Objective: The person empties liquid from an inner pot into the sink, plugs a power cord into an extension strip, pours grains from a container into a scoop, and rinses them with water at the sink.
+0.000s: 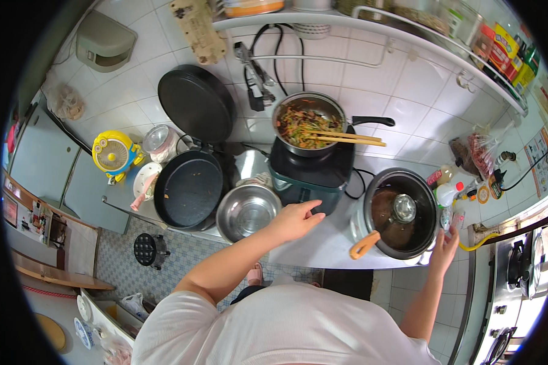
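My left hand (297,221) is held in front of the dark green countertop cooker (319,182), thumb and index finger apart, nothing between them. On that cooker stands a saucepan (276,130) of shredded vegetables, with wooden chopsticks (347,138) across its rim. A steel bowl (248,214) sits left of my left hand. My right hand (446,246) is at the right side of an open cooker pot (373,182); whether it touches the pot or a small item there I cannot tell. Brown liquid and a ladle (404,208) with a wooden handle are in the pot.
Left of the bowl lies an electric pan (189,189) with its lid raised. A yellow and blue toy-like fan (112,155), a plate (141,180) and a lidded container (159,139) are beyond it. Bottles (448,194) stand at the right; a shelf (370,25) runs above.
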{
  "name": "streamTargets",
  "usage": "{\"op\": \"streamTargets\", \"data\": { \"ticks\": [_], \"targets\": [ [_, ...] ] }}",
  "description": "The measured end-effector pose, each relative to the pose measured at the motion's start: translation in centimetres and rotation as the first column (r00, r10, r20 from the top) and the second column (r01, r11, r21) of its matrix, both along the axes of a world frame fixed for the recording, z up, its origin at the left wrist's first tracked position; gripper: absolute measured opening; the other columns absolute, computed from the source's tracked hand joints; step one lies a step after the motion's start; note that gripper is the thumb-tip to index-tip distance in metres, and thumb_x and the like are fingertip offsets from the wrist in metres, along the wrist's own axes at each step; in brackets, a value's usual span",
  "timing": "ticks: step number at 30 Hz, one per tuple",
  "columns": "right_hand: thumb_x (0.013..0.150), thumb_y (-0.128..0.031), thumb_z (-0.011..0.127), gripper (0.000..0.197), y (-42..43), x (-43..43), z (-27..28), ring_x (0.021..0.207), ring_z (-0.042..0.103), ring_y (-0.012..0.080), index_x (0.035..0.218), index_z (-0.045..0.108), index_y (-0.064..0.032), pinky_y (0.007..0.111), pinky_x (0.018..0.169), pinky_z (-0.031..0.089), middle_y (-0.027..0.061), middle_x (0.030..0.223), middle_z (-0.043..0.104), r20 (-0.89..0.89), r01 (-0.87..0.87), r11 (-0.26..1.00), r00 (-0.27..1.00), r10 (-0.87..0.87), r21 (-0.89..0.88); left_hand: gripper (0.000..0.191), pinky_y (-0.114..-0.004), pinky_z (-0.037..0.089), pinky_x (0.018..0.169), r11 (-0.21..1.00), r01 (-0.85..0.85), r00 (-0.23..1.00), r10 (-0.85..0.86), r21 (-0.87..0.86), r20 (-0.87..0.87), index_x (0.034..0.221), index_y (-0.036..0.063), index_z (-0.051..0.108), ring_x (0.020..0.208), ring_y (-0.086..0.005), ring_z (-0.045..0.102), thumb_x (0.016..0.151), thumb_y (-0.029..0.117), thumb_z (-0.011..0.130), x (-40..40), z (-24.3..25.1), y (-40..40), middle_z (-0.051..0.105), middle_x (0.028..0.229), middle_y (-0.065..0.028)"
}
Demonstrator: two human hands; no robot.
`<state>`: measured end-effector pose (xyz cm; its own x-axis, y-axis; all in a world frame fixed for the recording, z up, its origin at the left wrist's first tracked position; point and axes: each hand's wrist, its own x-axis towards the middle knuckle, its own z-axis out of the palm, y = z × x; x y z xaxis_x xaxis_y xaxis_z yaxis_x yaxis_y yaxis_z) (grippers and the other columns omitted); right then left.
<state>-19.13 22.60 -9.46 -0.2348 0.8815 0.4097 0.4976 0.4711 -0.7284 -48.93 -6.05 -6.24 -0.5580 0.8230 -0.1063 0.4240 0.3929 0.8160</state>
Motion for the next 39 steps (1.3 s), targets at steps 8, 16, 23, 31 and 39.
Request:
{"op": "streamTargets", "data": {
  "ticks": [8,16,23,31,39],
  "targets": [
    [0.089,-0.005,0.056,0.03,-11.3,-7.8,7.8,0.097,0.054,0.0167,0.118,0.051,-0.0031,0.028,0.079,0.045,0.0115,0.12,0.052,-0.143,-0.08,0.977,0.984,0.11,0.195,0.036,-0.027,0.046,0.048,0.998,-0.06,0.994,0.059,0.013,0.097,0.117,0.0041,0.059,0.05,-0.0123,0.059,0.087,0.023,0.06,-9.9,-0.8,-9.4,0.061,0.067,-0.0058],
    [0.073,0.004,0.062,0.03,-24.0,-21.7,10.6,0.101,0.056,0.0267,0.101,0.057,-0.0016,0.031,0.081,0.047,0.0157,0.119,0.053,0.144,-0.458,0.819,0.888,0.436,0.346,0.038,-0.03,0.051,0.065,0.999,-0.008,0.996,0.012,0.05,-0.084,0.115,-0.0002,0.06,0.066,-0.0181,0.067,0.087,0.026,0.06,-19.6,-4.7,-11.3,0.067,0.083,-0.0134],
    [0.072,-0.005,0.069,0.025,-27.9,-30.2,8.3,0.091,0.061,0.0308,0.095,0.06,-0.0049,0.035,0.074,0.051,0.014,0.111,0.057,0.233,-0.676,0.717,0.735,0.637,0.169,0.041,-0.039,0.047,0.087,0.998,0.045,0.999,-0.045,0.053,-0.003,0.113,0.0022,0.061,0.1,-0.0348,0.06,0.085,0.032,0.057,-21.8,-7.1,-6.3,0.064,0.104,-0.0199],
    [0.074,-0.011,0.067,0.021,-28.0,-32.0,5.6,0.095,0.059,0.031,0.094,0.06,-0.0056,0.037,0.08,0.05,0.0121,0.111,0.056,0.336,-0.776,0.617,0.621,0.708,0.132,0.042,-0.042,0.046,0.09,0.986,-0.125,0.966,0.096,-0.107,-0.24,0.119,0.006,0.057,0.105,-0.0355,0.057,0.083,0.027,0.059,-23.6,-8.7,-2.8,0.058,0.114,-0.0208],
    [0.073,-0.008,0.068,0.017,-27.4,-31.8,5.1,0.089,0.061,0.0273,0.088,0.06,-0.0059,0.035,0.076,0.05,0.0111,0.11,0.057,0.332,-0.819,0.57,0.555,0.763,0.06,0.045,-0.033,0.046,0.086,0.748,-0.448,0.821,0.128,0.49,0.556,0.129,0.0048,0.048,0.103,-0.022,0.058,0.085,0.01,0.055,-24.2,-7.6,1.2,0.055,0.123,-0.0127]
  ]
}}
